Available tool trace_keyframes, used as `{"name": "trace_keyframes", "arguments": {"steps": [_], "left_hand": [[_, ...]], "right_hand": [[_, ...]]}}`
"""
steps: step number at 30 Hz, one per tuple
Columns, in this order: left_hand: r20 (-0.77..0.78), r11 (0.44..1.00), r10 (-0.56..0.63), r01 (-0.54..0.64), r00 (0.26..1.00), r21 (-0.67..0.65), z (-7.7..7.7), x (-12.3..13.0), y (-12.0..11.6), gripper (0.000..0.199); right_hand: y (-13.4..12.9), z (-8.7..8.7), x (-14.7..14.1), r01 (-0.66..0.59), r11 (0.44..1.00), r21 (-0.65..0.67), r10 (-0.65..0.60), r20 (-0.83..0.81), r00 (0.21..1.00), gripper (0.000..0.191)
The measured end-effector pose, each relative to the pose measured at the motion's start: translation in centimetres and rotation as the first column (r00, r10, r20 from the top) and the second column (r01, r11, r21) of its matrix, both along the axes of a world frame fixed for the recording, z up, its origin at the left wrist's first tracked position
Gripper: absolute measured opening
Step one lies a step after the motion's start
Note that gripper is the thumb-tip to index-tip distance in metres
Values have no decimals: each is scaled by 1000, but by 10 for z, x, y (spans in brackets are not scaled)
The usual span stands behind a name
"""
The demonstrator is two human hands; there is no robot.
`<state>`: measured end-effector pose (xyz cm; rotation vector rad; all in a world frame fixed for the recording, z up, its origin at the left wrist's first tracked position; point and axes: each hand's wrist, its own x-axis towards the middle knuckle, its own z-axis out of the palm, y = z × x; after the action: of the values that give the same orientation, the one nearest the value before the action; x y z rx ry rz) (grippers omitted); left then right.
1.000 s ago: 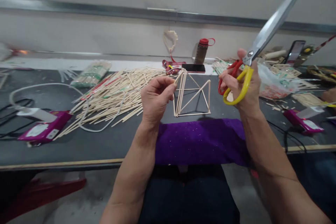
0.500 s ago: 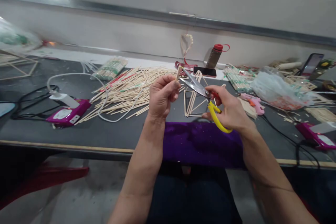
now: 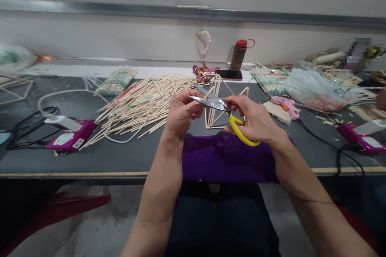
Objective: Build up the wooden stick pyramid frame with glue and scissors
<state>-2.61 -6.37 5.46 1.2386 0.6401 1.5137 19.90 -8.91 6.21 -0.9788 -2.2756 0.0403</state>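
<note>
My left hand (image 3: 184, 113) pinches a short wooden stick (image 3: 209, 92) that slants up from its fingertips. Yellow-handled scissors (image 3: 245, 134) are held in my right hand (image 3: 255, 118), their blades parted and pointing left, with the stick between or right beside them. Behind the hands a frame of thin sticks (image 3: 214, 106) stands on the dark table, partly hidden by the scissors and my right hand. A purple cloth (image 3: 226, 160) lies under my wrists at the table's front edge.
A loose pile of sticks (image 3: 144, 106) spreads left of centre, with a magenta power strip (image 3: 72, 137) and white cable beside it. Behind stand a bottle (image 3: 238, 56) and a phone (image 3: 228, 74). To the right lie a pink glue gun (image 3: 288, 107) and a plastic bag (image 3: 319, 90).
The camera view has shifted. The scissor blades have moved down along the stick toward my left fingertips, and the stick now tilts to the right.
</note>
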Motion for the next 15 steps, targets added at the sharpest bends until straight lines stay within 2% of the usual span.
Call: {"name": "trace_keyframes", "arguments": {"steps": [6,15], "left_hand": [[-85,999,4,-7,996,-31,1,2,-1,7],[-69,999,-8,5,998,-48,-5,5,4,7]], "right_hand": [[0,-1,-1,28,999,-22,-28,20,999,64],[5,-6,0,21,998,-66,-17,58,998,50]]}}
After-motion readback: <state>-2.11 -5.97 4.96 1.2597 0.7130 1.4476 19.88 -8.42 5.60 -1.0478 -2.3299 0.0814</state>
